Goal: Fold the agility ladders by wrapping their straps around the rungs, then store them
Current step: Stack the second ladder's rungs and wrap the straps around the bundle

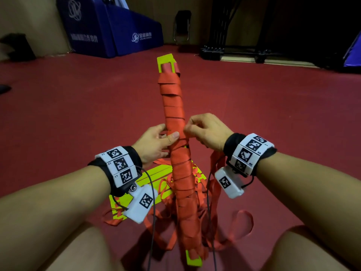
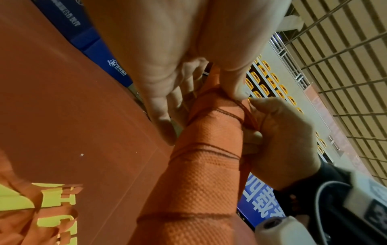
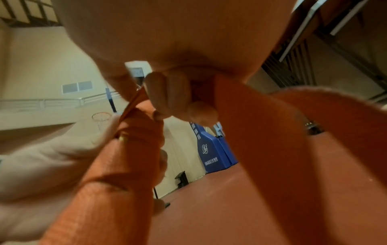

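The bundle of rungs (image 1: 176, 133), wound in orange strap, stands tilted over the red floor (image 1: 78, 114) between both hands. The left hand (image 1: 154, 141) grips it mid-length, thumb pressed on the wrap. Just beside it, the right hand (image 1: 207, 132) pinches the loose strap (image 3: 261, 132) against the bundle's right side.

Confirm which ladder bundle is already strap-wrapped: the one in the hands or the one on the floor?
The held rung bundle: orange strap coils along its length, left hand gripping it. The floor bundle shows bare yellow rungs amid loose straps.
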Motion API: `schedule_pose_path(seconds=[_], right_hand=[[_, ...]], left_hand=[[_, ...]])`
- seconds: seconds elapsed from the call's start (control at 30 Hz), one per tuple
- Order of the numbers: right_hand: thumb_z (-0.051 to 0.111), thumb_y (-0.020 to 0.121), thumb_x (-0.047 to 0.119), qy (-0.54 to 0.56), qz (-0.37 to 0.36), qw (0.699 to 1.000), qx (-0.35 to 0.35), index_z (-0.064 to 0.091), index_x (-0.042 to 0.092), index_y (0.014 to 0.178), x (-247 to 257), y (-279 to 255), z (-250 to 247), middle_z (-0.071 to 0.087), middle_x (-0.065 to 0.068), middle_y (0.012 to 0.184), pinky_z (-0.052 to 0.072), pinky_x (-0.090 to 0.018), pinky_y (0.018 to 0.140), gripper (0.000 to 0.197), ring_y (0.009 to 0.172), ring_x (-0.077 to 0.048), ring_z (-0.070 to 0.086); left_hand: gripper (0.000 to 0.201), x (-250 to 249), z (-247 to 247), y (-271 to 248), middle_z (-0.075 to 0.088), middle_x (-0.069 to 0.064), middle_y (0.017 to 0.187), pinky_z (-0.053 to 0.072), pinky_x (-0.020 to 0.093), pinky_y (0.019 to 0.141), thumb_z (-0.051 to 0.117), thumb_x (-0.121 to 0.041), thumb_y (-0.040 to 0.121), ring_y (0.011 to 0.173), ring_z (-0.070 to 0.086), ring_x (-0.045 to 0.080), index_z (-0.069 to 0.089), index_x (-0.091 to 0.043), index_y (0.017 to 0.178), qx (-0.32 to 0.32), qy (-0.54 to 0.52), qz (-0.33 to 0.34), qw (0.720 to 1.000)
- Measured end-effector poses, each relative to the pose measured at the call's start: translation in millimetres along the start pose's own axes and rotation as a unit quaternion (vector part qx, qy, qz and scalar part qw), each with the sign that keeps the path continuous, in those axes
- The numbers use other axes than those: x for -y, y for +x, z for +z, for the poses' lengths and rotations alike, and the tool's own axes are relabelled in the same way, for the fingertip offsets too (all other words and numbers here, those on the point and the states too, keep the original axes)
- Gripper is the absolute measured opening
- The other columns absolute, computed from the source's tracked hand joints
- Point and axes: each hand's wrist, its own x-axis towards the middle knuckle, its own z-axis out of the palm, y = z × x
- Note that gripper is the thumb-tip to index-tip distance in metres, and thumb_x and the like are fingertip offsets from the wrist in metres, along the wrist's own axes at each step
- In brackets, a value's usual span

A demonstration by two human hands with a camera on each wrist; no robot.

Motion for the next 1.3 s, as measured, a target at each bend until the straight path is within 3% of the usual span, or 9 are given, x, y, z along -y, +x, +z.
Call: schedule_pose_path(seconds=[0.13, 0.3, 0.5, 0.63, 0.7, 0.8, 0.97, 1.13, 1.3], right_hand=[[0.063, 0.093, 0.045, -0.042, -0.01, 0.999, 0.03, 0.065, 0.016, 0.1, -3.1, 1.2, -0.4, 0.054, 0.01, 0.063, 0.034, -0.023, 0.051, 0.03, 0.049, 0.0, 0.047], [0.06, 0.095, 0.047, -0.026, -0.017, 0.999, 0.024, 0.064, 0.002, 0.081, -0.6, 1.6, 0.2, 0.054, -0.006, 0.059, 0.042, -0.033, 0.054, 0.047, 0.051, -0.016, 0.05], [0.065, 0.092, 0.045, -0.033, 0.01, 0.998, -0.047, 0.062, 0.011, 0.07, 8.2, 4.5, 1.5, 0.054, -0.001, 0.054, 0.038, -0.031, 0.054, 0.041, 0.051, -0.018, 0.05], [0.067, 0.089, 0.047, -0.08, 0.032, 0.994, -0.061, 0.065, 0.009, 0.071, 11.5, 4.0, 3.8, 0.053, -0.002, 0.056, 0.032, -0.032, 0.054, 0.042, 0.059, -0.023, 0.051], [0.066, 0.088, 0.049, -0.105, 0.031, 0.992, -0.062, 0.066, 0.008, 0.073, 15.7, 3.3, 8.6, 0.055, -0.003, 0.057, 0.032, -0.032, 0.057, 0.044, 0.061, -0.024, 0.051], [0.068, 0.086, 0.053, -0.105, 0.01, 0.992, -0.066, 0.066, 0.007, 0.071, 21.8, 3.0, 12.3, 0.06, -0.005, 0.059, 0.039, -0.035, 0.057, 0.048, 0.059, -0.022, 0.053], [0.076, 0.083, 0.043, -0.082, -0.054, 0.995, -0.01, 0.06, 0.004, 0.07, 22.1, 1.7, 3.8, 0.054, -0.007, 0.06, 0.036, -0.034, 0.057, 0.044, 0.056, -0.022, 0.045], [0.077, 0.084, 0.033, -0.081, -0.07, 0.994, 0.04, 0.065, 0.015, 0.078, 12.8, 1.8, -4.6, 0.071, -0.003, 0.069, 0.053, -0.036, 0.067, 0.022, 0.066, -0.019, 0.066], [0.067, 0.094, 0.024, -0.03, -0.067, 0.996, 0.04, 0.065, 0.015, 0.076, 7.5, 1.9, -14.1, 0.067, 0.001, 0.06, 0.044, -0.022, 0.054, 0.021, 0.051, -0.006, 0.056]], left_hand=[[0.03, -0.1, 0.2, 1.2, 0.07, 0.01, 0.096, 0.06, 0.027, 0.064, 0.054, -0.009, 0.099, 0.075, 0.072, 0.013, 0.052, -0.006, 0.129, -0.007, -0.032, 0.004, 0.999], [0.005, -0.8, 3.1, 1.3, 0.073, -0.003, 0.077, 0.055, 0.024, 0.061, 0.053, -0.011, 0.1, 0.065, 0.069, 0.009, 0.054, -0.016, 0.1, -0.029, -0.047, 0.007, 0.998], [0.008, -9.0, 7.8, -2.8, 0.071, -0.009, 0.082, 0.049, 0.029, 0.067, 0.057, -0.015, 0.1, 0.072, 0.066, 0.008, 0.061, -0.021, 0.097, -0.038, -0.054, 0.017, 0.998], [0.042, -1.6, 14.7, -4.6, 0.069, 0.0, 0.102, 0.056, 0.031, 0.061, 0.075, -0.001, 0.08, 0.082, 0.067, 0.011, 0.061, -0.02, 0.115, -0.021, 0.011, 0.02, 1.0], [0.056, 4.4, 17.6, -3.7, 0.07, 0.001, 0.103, 0.056, 0.029, 0.059, 0.09, -0.018, 0.062, 0.084, 0.067, 0.01, 0.06, -0.023, 0.109, -0.064, 0.077, 0.047, 0.994], [0.078, 8.7, 20.4, 0.1, 0.072, -0.002, 0.1, 0.061, 0.038, 0.072, 0.088, -0.046, 0.04, 0.085, 0.069, 0.012, 0.059, -0.027, 0.109, -0.129, 0.168, 0.073, 0.975], [0.069, 7.4, 20.6, 3.0, 0.07, -0.004, 0.099, 0.058, 0.037, 0.072, 0.089, -0.036, 0.055, 0.088, 0.069, 0.019, 0.054, -0.028, 0.114, -0.158, 0.26, 0.071, 0.95], [0.058, 4.6, 18.0, 6.6, 0.059, -0.008, 0.09, 0.041, 0.019, 0.056, 0.084, -0.019, 0.071, 0.076, 0.059, 0.01, 0.045, -0.017, 0.114, -0.177, 0.295, 0.056, 0.937], [0.052, 3.5, 17.6, 9.2, 0.066, 0.001, 0.091, 0.053, 0.038, 0.069, 0.081, -0.025, 0.061, 0.082, 0.064, 0.024, 0.057, -0.017, 0.107, -0.2, 0.224, 0.039, 0.953]])
